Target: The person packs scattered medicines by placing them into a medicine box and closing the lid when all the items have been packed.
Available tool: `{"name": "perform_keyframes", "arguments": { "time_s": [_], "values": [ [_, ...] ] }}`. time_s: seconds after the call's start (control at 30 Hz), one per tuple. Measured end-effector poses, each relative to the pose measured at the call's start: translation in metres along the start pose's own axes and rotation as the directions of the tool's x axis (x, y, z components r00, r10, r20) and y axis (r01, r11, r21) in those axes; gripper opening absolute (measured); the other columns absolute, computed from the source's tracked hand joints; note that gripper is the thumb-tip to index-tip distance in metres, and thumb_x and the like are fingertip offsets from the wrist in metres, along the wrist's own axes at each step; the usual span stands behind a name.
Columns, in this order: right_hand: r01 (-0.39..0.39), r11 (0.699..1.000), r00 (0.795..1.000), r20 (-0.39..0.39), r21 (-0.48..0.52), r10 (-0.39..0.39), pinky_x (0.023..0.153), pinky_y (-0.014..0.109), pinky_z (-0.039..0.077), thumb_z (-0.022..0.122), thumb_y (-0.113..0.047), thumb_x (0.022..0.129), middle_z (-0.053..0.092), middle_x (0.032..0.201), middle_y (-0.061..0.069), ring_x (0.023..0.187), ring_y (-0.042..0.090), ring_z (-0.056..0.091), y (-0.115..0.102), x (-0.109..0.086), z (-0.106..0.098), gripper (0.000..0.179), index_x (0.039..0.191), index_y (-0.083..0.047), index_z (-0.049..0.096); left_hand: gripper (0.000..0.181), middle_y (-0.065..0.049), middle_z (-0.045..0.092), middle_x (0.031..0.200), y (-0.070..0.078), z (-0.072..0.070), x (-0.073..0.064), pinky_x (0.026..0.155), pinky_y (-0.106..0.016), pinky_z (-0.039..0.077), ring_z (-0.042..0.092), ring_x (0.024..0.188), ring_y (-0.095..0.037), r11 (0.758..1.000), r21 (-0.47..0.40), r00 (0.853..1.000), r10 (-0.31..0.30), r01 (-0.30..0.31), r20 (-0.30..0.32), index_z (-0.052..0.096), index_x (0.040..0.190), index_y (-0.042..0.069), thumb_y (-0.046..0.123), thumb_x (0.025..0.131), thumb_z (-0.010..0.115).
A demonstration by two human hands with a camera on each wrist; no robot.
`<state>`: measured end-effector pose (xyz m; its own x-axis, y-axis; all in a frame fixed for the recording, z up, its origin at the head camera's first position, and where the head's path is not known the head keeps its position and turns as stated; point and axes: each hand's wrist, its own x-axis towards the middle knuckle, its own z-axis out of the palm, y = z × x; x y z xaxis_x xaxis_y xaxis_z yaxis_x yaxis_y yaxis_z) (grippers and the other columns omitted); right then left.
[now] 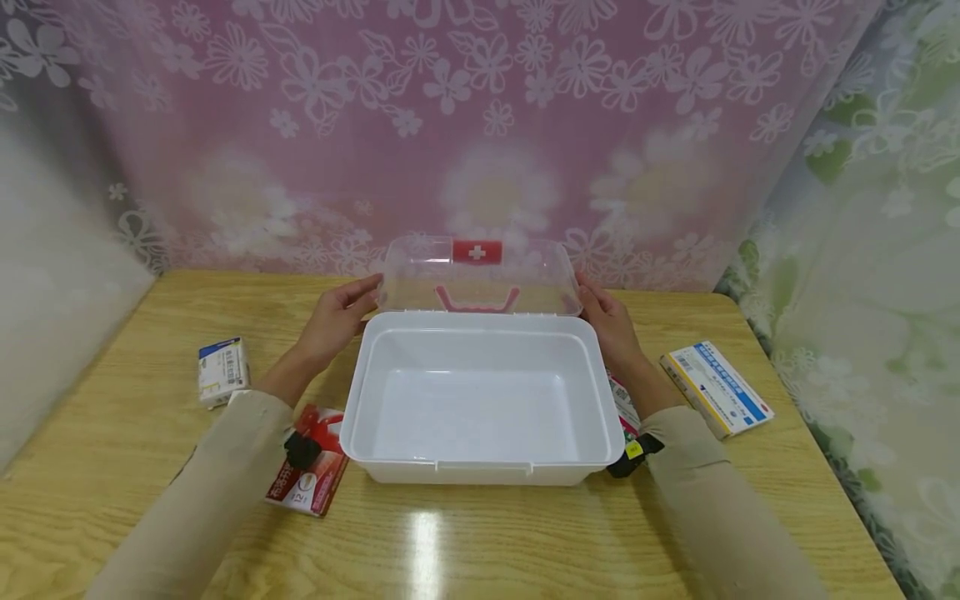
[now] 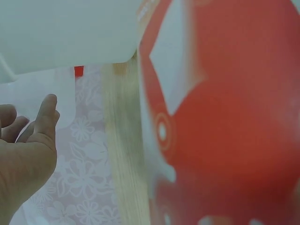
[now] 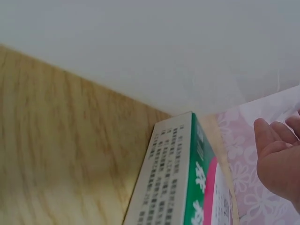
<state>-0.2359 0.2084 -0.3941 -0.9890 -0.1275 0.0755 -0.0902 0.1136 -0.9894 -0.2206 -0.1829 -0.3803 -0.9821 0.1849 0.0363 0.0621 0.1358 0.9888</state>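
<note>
A white first-aid box (image 1: 480, 471) stands with its inside bare and its clear lid (image 1: 412, 279) raised at the back. The lid bears a red label with a white cross and a pink handle (image 1: 447, 300). My left hand (image 1: 333, 321) holds the lid's left edge, and in the left wrist view its fingers (image 2: 46, 115) are beside the clear plastic. At the opposite edge, my right hand (image 1: 611, 325) holds the lid too; part of that hand (image 3: 281, 159) shows in the right wrist view. The lid partly hides the fingertips.
Red medicine boxes (image 1: 303, 487) lie under my left wrist. A green-and-pink medicine box (image 3: 159, 173) stands beside the white box, near my right wrist. Farther out are a small white-and-blue carton (image 1: 222, 372) on the left and a blue-and-yellow carton (image 1: 717, 387) on the right. A floral curtain (image 1: 480, 125) hangs behind the table.
</note>
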Motion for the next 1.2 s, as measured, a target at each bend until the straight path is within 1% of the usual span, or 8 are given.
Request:
{"name": "perform_keyframes", "arguments": {
  "time_s": [0.1, 0.2, 0.3, 0.43, 0.53, 0.73, 0.97, 1.2],
  "values": [
    [0.010, 1.000, 1.000, -0.015, -0.007, -0.010, 0.080, 0.019, 0.051, 0.041, -0.038, 0.103, 0.036, 0.148, 0.016, 0.128, 0.031, 0.043, 0.002, 0.000, 0.000, 0.054, 0.147, -0.008, 0.036, 0.045, -0.017, 0.040, 0.145, -0.001, 0.001, 0.000, 0.087, -0.029, 0.051, 0.044, 0.128, -0.029, 1.000, 0.022, 1.000, 0.002, -0.002, -0.007, 0.040, 0.145, 0.005, 0.019, 0.103, 0.046],
    [0.012, 1.000, 0.999, -0.034, -0.004, -0.012, 0.074, 0.020, 0.052, 0.041, -0.038, 0.103, 0.051, 0.135, 0.016, 0.113, 0.023, 0.055, 0.005, 0.000, 0.001, 0.053, 0.144, -0.005, 0.042, 0.044, -0.020, 0.043, 0.142, 0.000, 0.002, -0.001, 0.084, -0.025, 0.052, 0.045, 0.127, -0.032, 0.999, 0.035, 0.999, -0.003, 0.004, -0.032, 0.041, 0.143, 0.001, 0.018, 0.103, 0.046],
    [0.021, 1.000, 0.998, -0.062, 0.000, -0.021, 0.058, 0.019, 0.050, 0.042, -0.035, 0.103, 0.064, 0.094, 0.010, 0.077, 0.013, 0.059, 0.004, -0.001, 0.002, 0.051, 0.142, -0.003, 0.045, 0.043, -0.021, 0.042, 0.142, 0.001, 0.004, 0.000, 0.085, -0.024, 0.052, 0.045, 0.127, -0.033, 0.998, 0.057, 0.998, 0.000, 0.003, -0.062, 0.042, 0.142, -0.002, 0.016, 0.102, 0.046],
    [0.014, 1.000, 0.995, -0.096, -0.016, -0.016, 0.046, 0.022, 0.043, 0.043, -0.033, 0.103, 0.051, 0.060, -0.002, 0.053, 0.010, 0.047, -0.006, -0.007, 0.004, 0.048, 0.140, -0.003, 0.047, 0.043, -0.016, 0.043, 0.143, 0.002, 0.008, 0.002, 0.091, -0.030, 0.049, 0.047, 0.126, -0.029, 0.993, 0.119, 0.996, -0.003, 0.013, -0.087, 0.044, 0.141, 0.001, 0.020, 0.102, 0.046],
    [-0.010, 0.999, 0.996, -0.087, -0.030, 0.008, 0.050, 0.022, 0.046, 0.042, -0.032, 0.103, 0.053, 0.062, -0.002, 0.058, 0.010, 0.050, -0.015, -0.013, 0.007, 0.048, 0.143, -0.005, 0.044, 0.045, -0.014, 0.045, 0.142, 0.001, 0.008, 0.001, 0.089, -0.028, 0.050, 0.049, 0.123, -0.027, 0.992, 0.122, 0.996, -0.016, 0.027, -0.089, 0.045, 0.142, 0.004, 0.025, 0.102, 0.047],
    [-0.029, 1.000, 0.997, -0.072, 0.005, 0.029, 0.060, 0.021, 0.052, 0.043, -0.031, 0.103, 0.064, 0.088, 0.002, 0.075, 0.011, 0.060, -0.015, -0.012, 0.009, 0.048, 0.144, -0.006, 0.043, 0.046, -0.017, 0.047, 0.140, -0.004, 0.005, -0.001, 0.079, -0.019, 0.052, 0.050, 0.122, -0.028, 0.997, 0.074, 0.996, -0.030, 0.037, -0.084, 0.044, 0.143, 0.005, 0.027, 0.102, 0.046],
    [-0.038, 0.999, 0.996, -0.082, -0.010, 0.037, 0.047, 0.020, 0.044, 0.042, -0.028, 0.103, 0.053, 0.060, -0.002, 0.051, 0.008, 0.046, -0.022, -0.016, 0.013, 0.046, 0.142, -0.005, 0.044, 0.045, -0.021, 0.056, 0.125, -0.004, 0.006, -0.003, 0.078, -0.021, 0.053, 0.058, 0.101, -0.017, 0.996, 0.061, 0.993, -0.057, 0.064, -0.105, 0.046, 0.142, 0.008, 0.029, 0.102, 0.046],
    [-0.066, 0.998, 0.994, -0.083, 0.024, 0.068, 0.053, 0.021, 0.049, 0.045, -0.031, 0.102, 0.058, 0.069, -0.003, 0.059, 0.009, 0.054, -0.011, -0.008, 0.008, 0.047, 0.144, -0.009, 0.044, 0.046, -0.008, 0.060, 0.096, -0.005, 0.005, -0.003, 0.076, -0.021, 0.053, 0.058, 0.089, -0.013, 0.996, 0.063, 0.992, -0.057, 0.064, -0.111, 0.046, 0.142, 0.010, 0.031, 0.102, 0.047]
  ]
}}
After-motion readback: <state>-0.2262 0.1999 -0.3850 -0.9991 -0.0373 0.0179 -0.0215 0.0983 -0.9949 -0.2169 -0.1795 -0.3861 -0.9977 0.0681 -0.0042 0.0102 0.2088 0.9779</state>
